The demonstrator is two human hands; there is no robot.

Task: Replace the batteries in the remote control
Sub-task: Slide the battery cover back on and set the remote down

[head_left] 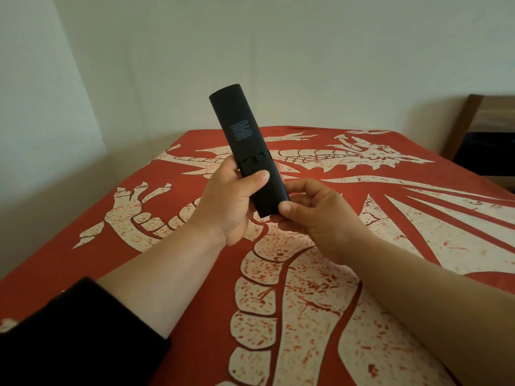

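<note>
A long black remote control (239, 129) is held upright above the bed, its back side with a small printed label facing me. My left hand (228, 196) wraps around its lower half, the thumb pressing on the battery cover (264, 190). The cover's upper edge shows a narrow gap with small tabs. My right hand (315, 215) pinches the cover's bottom end between thumb and fingers. No batteries are in sight.
A red bedspread (362, 246) with a large cream dragon print lies under my hands. White walls stand behind and to the left. A dark wooden piece of furniture (479, 135) stands past the bed's far right corner.
</note>
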